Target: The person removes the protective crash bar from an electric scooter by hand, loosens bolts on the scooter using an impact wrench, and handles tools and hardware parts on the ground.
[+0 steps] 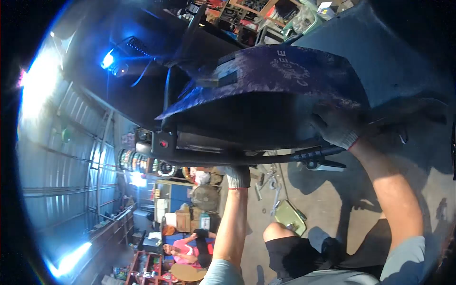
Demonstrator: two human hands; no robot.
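A worn purple-blue curved panel (327,71) with pale lettering spans the upper middle, its dark hollow underside facing me. Below it runs a black bar (280,158), like a handlebar, with a ribbed section and a grey lever (327,166) on the right. My left hand (237,177), in a pale knitted glove, is against the bar from below; its fingers are hidden behind the bar. My right hand (338,127), in a grey-coated glove, reaches to the right end of the hollow under the panel. Its fingers are apart and dim in shadow, with nothing visible between them.
A black block with a red button (164,143) sits at the bar's left end. Tools (275,187) and a green tray (290,216) lie on the floor by my knee. A person in pink (184,251) sits further back. Cluttered shelves (247,19) stand at the top.
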